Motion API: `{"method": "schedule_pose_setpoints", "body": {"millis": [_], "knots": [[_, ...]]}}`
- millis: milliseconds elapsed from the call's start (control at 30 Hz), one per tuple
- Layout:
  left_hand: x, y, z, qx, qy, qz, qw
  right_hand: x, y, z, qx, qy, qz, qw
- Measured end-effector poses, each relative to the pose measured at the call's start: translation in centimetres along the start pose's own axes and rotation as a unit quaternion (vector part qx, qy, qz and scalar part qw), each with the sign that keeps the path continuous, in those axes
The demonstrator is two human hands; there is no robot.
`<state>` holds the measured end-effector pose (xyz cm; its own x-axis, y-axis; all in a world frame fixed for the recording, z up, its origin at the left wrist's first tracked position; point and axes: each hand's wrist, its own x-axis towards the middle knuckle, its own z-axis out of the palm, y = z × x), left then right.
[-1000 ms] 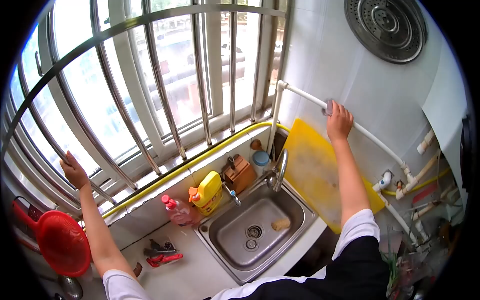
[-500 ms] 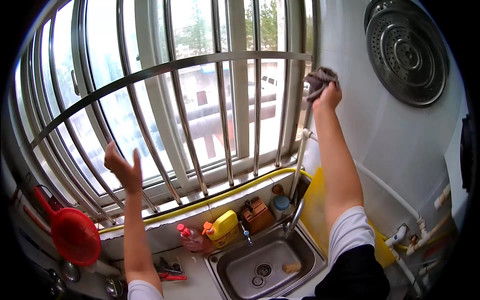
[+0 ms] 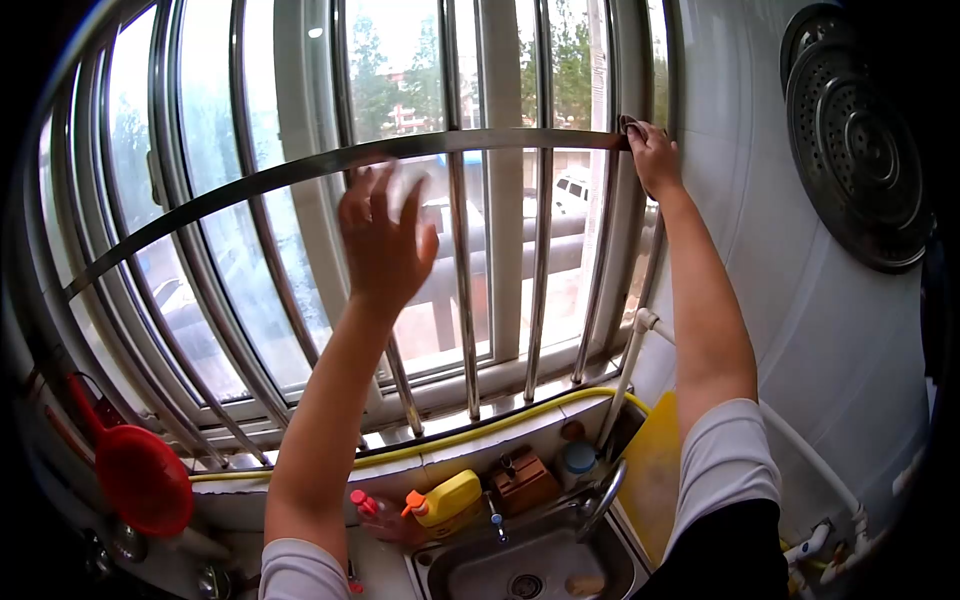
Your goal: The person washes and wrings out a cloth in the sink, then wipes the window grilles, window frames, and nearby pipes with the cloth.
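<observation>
My right hand [image 3: 655, 160] is closed on a dark cloth [image 3: 629, 124] at the right end of the curved metal crossbar [image 3: 500, 139]. Only a small part of the cloth shows; the rest is hidden by the fingers. My left hand [image 3: 385, 240] is raised in front of the window bars, just below the crossbar, fingers spread and slightly blurred. It holds nothing, and I cannot tell whether its fingertips touch the bar. Upright metal bars [image 3: 462, 290] run behind the crossbar, with the window behind them.
Below is a steel sink [image 3: 460, 575] with a faucet [image 3: 603, 500]. Along its back stand a yellow bottle [image 3: 452, 498], a pink-capped bottle [image 3: 375, 515] and a brown block [image 3: 525, 483]. A red strainer [image 3: 145, 480] hangs left; round perforated metal plates [image 3: 855, 150] hang right.
My right hand has brought the cloth against the crossbar's right end. My left hand has moved up and right, toward the crossbar. The view has tilted upward a little.
</observation>
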<state>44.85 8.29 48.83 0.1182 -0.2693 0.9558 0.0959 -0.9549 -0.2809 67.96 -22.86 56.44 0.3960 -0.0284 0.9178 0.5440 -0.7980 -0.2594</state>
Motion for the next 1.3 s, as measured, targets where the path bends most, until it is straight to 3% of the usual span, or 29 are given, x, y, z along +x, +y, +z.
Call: {"method": "schedule_pose_setpoints", "body": {"millis": [33, 100, 167, 300, 367, 467, 567, 700, 767, 833, 867, 900, 967, 1000, 1067, 1100, 1167, 1200, 1233, 1300], "knots": [[0.5, 0.0, 0.8, -0.032, 0.021, -0.059, 0.998, 0.4, 0.5, 0.1, -0.004, -0.001, 0.002, 1.000], [0.8, 1.1, 1.6, -0.014, 0.024, -0.087, 0.996, 1.4, 1.4, 0.7, -0.038, -0.025, 0.027, 0.999], [0.3, 1.5, 2.5, 0.042, 0.027, -0.083, 0.995, 2.4, 2.1, 1.6, -0.084, -0.018, -0.013, 0.996], [-0.5, 1.3, 4.1, 0.199, -0.015, -0.029, 0.980, 2.1, 1.2, 0.9, -0.072, -0.043, 0.015, 0.996], [-0.4, 1.5, 4.2, 0.205, -0.023, -0.039, 0.978, 1.7, 1.5, 0.9, -0.066, -0.032, 0.016, 0.997], [-0.1, 1.3, 2.9, 0.152, -0.057, -0.049, 0.986, 2.0, 3.2, 2.5, -0.032, 0.075, -0.182, 0.980], [0.2, 0.0, 0.7, 0.079, -0.019, 0.003, 0.997, 0.4, 1.0, 2.0, 0.077, 0.110, -0.129, 0.983], [0.4, -2.0, -0.3, 0.023, 0.122, -0.100, 0.987, -0.3, 0.8, 2.7, 0.099, 0.181, -0.156, 0.966], [-0.6, -1.9, 0.8, 0.030, 0.132, -0.132, 0.982, -0.8, -0.2, 2.1, 0.116, 0.171, -0.119, 0.971], [-0.7, -2.4, 1.6, 0.017, 0.151, -0.134, 0.979, -1.2, -2.2, 0.9, 0.249, 0.087, 0.016, 0.964], [-1.0, -2.4, 1.9, 0.000, 0.162, -0.135, 0.978, -2.6, -4.1, 0.1, 0.211, 0.136, 0.004, 0.968], [-1.5, -2.4, 2.2, -0.002, 0.157, -0.135, 0.978, -3.3, -4.3, 1.6, 0.134, 0.236, -0.067, 0.960], [-1.8, -2.6, 2.5, 0.003, 0.191, -0.171, 0.967, -5.3, -6.0, 1.7, 0.108, 0.273, -0.114, 0.949], [-1.8, -2.4, 2.5, 0.005, 0.192, -0.172, 0.966, -6.1, -7.0, 0.9, 0.090, 0.247, -0.137, 0.955], [-2.0, -2.0, 2.4, -0.079, 0.098, -0.284, 0.951, -6.3, -8.5, 0.0, 0.094, 0.222, -0.195, 0.951], [-2.1, -2.2, 2.5, -0.077, 0.097, -0.283, 0.951, -5.4, -8.9, -0.3, 0.096, 0.222, -0.193, 0.951], [-2.4, -2.6, 3.0, -0.123, 0.047, -0.298, 0.945, -2.8, -9.0, -0.6, 0.068, 0.042, -0.114, 0.990], [-2.3, -2.6, 3.1, -0.136, 0.072, -0.284, 0.947, -1.8, -9.9, -0.4, 0.067, 0.111, -0.135, 0.982], [-2.3, -2.6, 3.2, -0.134, 0.074, -0.283, 0.947, -1.2, -10.3, -0.6, 0.070, 0.112, -0.136, 0.982], [-2.4, -2.5, 3.1, -0.099, 0.051, -0.291, 0.950, 0.1, -11.6, -1.9, -0.042, -0.144, -0.012, 0.989]]}}
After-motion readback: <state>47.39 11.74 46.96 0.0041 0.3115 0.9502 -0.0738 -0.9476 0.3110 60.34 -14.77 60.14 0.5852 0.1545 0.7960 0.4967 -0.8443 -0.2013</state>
